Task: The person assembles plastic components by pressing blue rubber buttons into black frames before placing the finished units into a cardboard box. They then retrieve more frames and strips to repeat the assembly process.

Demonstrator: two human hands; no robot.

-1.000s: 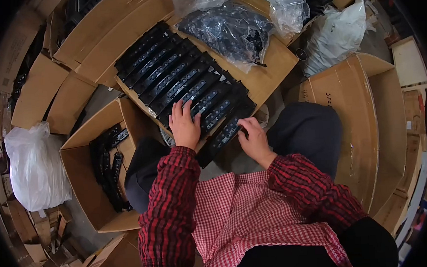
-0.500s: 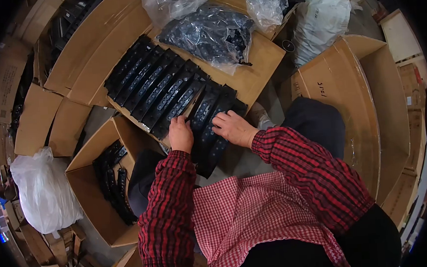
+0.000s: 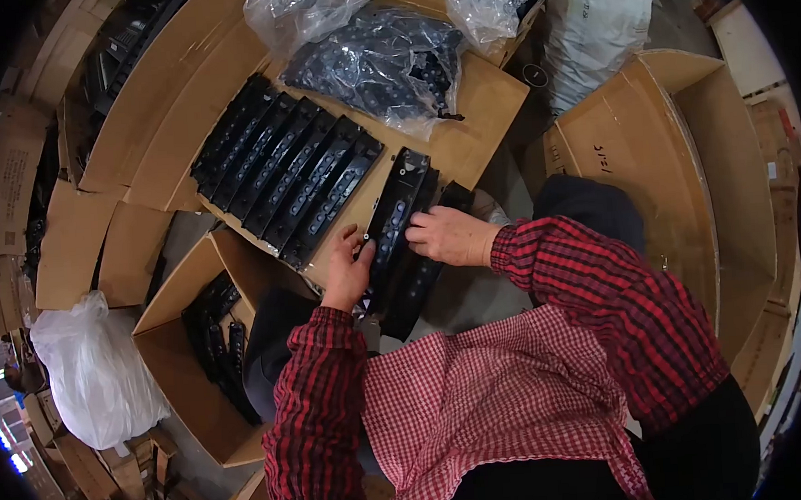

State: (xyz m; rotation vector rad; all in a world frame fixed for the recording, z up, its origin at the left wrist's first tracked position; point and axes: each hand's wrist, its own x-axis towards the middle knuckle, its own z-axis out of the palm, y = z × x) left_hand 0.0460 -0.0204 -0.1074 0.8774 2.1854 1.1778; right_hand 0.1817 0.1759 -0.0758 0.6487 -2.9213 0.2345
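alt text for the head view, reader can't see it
A person's left hand and right hand handle black strips beside a row of similar strips on a brown surface. A clear bag of dark pieces lies beyond the row, with open cardboard boxes on either side.

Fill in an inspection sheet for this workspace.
Surface: flat brown cardboard, partly covered.
Job's things: row of long black plastic strips; across a gap, separate long black plastic strips.
Clutter: clear crinkled plastic bag of dark parts on the cardboard.
Grippers: bare left hand and bare right hand hold opposite sides of the separate strips.
Cables: nothing seen.
Surroundings: open brown cardboard boxes both sides; white plastic bag at left.
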